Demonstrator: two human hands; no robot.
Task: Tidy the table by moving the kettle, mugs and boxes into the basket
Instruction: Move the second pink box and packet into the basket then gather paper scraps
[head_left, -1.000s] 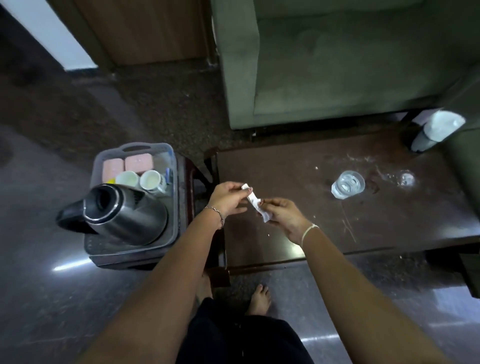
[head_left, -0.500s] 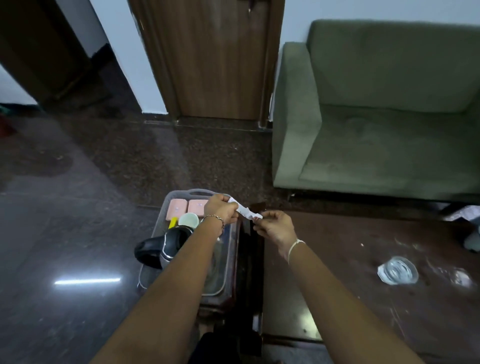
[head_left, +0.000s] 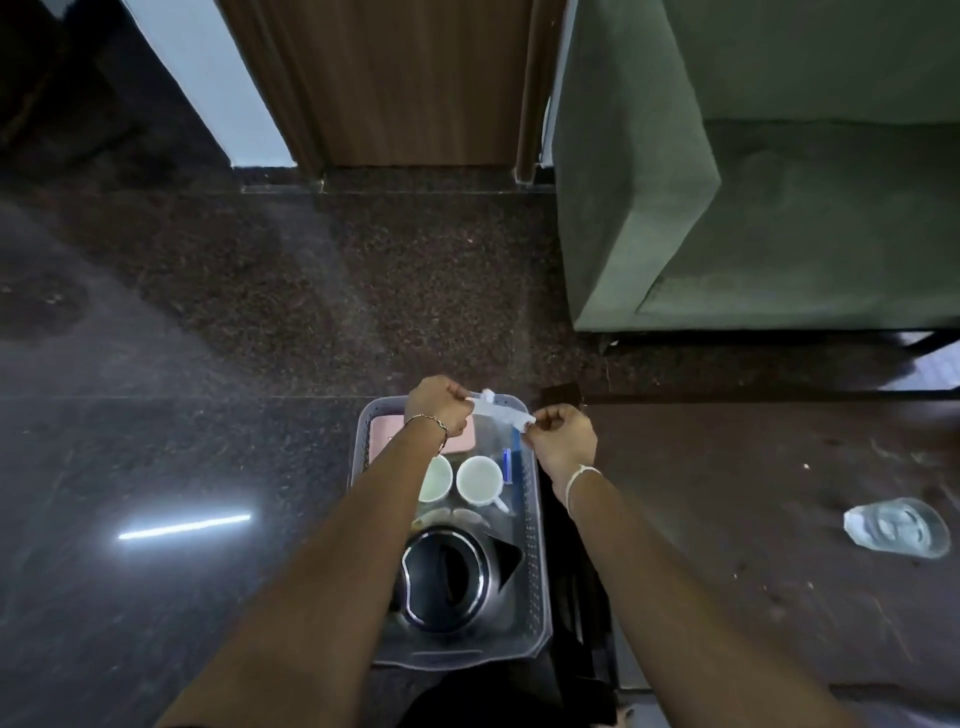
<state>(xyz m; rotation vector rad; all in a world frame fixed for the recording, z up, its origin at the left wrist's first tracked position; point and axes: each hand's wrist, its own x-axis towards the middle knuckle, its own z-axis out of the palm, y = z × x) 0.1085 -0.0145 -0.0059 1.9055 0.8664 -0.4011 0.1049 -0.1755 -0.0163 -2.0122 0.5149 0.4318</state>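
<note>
Both grips pinch the strip (head_left: 500, 410) between them: left hand (head_left: 435, 406), right hand (head_left: 562, 441). Pull harder and you may tear it, dropping pieces beside the basket (head_left: 542, 571).

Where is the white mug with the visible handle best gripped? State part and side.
By its handle, coming from above on the right: the mug stands upright in the basket, handle jutting toward the near right wall, kettle crowding its near side.

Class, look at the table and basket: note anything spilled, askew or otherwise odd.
A lone clear glass sits on the table at right, amid pale smears and specks that look like dried spills. The kettle and mugs sit neatly in the basket.
</note>
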